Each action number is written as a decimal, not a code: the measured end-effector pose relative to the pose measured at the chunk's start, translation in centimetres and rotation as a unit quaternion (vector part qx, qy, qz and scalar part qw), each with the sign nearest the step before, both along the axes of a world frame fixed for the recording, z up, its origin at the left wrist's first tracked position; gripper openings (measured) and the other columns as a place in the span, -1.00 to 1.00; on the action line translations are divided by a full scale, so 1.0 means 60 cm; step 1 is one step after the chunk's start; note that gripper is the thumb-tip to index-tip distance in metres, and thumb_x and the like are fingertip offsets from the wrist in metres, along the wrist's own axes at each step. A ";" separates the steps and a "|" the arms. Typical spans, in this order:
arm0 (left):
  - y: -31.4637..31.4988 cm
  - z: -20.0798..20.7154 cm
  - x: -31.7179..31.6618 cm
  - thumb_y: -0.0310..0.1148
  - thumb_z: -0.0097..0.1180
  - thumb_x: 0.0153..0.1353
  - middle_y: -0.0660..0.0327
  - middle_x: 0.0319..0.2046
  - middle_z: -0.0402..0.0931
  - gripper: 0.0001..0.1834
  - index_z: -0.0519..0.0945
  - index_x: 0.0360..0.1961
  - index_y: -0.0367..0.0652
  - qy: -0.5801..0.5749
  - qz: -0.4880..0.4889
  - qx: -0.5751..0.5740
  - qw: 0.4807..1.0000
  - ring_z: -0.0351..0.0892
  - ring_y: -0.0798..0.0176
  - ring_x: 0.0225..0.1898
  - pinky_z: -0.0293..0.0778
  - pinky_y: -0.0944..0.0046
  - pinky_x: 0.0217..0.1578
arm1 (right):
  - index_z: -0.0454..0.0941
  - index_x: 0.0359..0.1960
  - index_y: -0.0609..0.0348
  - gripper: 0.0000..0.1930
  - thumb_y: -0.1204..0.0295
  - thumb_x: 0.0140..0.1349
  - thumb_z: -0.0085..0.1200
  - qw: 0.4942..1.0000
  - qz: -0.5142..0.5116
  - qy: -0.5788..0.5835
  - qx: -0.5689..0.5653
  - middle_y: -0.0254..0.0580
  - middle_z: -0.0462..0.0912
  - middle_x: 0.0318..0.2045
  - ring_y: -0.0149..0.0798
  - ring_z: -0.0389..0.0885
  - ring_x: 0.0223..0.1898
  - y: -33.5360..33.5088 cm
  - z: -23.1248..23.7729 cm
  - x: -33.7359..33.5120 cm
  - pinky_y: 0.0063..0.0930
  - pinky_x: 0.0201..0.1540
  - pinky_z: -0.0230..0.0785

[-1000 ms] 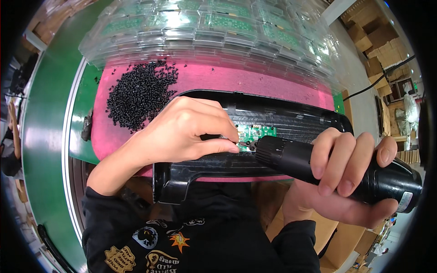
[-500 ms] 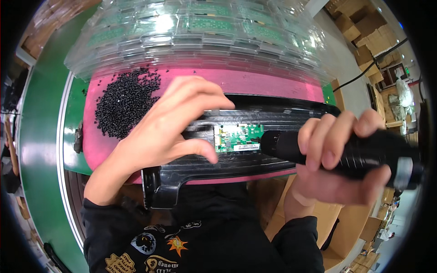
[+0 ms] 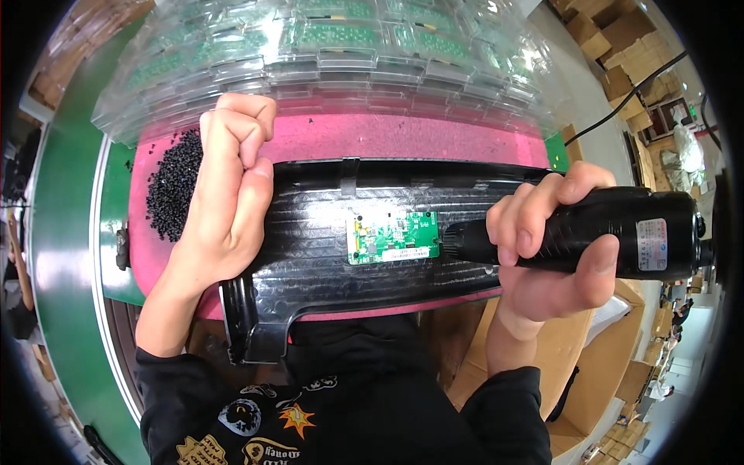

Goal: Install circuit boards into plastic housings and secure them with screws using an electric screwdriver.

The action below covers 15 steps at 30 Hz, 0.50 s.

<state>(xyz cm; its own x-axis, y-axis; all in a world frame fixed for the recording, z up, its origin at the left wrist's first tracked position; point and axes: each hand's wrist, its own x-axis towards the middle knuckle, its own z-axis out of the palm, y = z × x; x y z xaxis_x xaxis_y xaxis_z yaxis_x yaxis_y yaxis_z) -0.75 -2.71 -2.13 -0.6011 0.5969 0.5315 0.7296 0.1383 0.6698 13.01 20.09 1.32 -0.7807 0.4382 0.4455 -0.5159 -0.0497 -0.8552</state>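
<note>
A long black plastic housing (image 3: pixel 310 232) lies across a pink mat (image 3: pixel 387 139). A small green circuit board (image 3: pixel 391 236) sits in its middle. My right hand (image 3: pixel 550 248) grips a black electric screwdriver (image 3: pixel 620 232), whose tip points left at the board's right edge. My left hand (image 3: pixel 229 186) is curled into a fist and rests on the housing's left part, next to a pile of small black screws (image 3: pixel 174 186). Whether the fist holds a screw is hidden.
Stacked clear plastic trays (image 3: pixel 325 54) holding green boards stand behind the mat. A green conveyor belt (image 3: pixel 66 232) runs along the left. Cardboard boxes (image 3: pixel 612 364) stand at the lower right, and a black cable (image 3: pixel 620 101) hangs at the upper right.
My left hand left the circuit board, moved left toward the screw pile and closed into a fist. The screwdriver drew back slightly to the right, uncovering the board.
</note>
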 end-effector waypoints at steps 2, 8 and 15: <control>0.006 -0.003 0.000 -0.76 -0.13 0.05 0.10 -0.22 0.26 -0.72 0.22 -0.26 -0.18 0.009 0.028 0.003 1.000 0.20 0.14 -0.18 0.17 0.19 0.02 | 0.29 -0.15 0.17 -0.43 -0.14 0.22 0.04 1.000 0.000 0.001 -0.007 -0.33 0.37 -0.68 -0.42 0.24 -0.76 0.001 -0.002 -0.001 -0.50 -0.64 0.16; 0.016 0.000 -0.007 -0.72 0.05 0.03 0.05 -0.18 0.38 -0.69 0.37 -0.18 -0.23 0.077 0.043 -0.116 0.989 0.35 -0.01 -0.11 0.30 0.13 0.02 | 0.29 -0.16 0.18 -0.37 -0.18 0.16 0.14 0.998 -0.038 -0.027 0.032 -0.34 0.38 -0.69 -0.45 0.24 -0.77 -0.011 -0.005 -0.006 -0.52 -0.67 0.16; 0.012 0.004 -0.005 -0.56 0.11 0.14 0.02 -0.23 0.46 -0.73 0.48 -0.10 -0.29 0.056 0.017 -0.232 0.971 0.47 -0.07 -0.14 0.40 0.11 -0.06 | 0.30 -0.13 0.16 -0.35 -0.20 0.14 0.16 0.997 -0.016 -0.057 0.041 -0.36 0.36 -0.69 -0.46 0.25 -0.76 -0.011 0.002 0.004 -0.52 -0.68 0.17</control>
<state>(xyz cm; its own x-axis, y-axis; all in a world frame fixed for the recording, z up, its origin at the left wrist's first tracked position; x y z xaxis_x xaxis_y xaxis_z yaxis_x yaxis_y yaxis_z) -1.02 -2.02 -1.91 -0.5794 0.7680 0.2729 0.7833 0.4321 0.4469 13.23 19.44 1.46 -0.8149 0.4287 0.3900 -0.4148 0.0384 -0.9091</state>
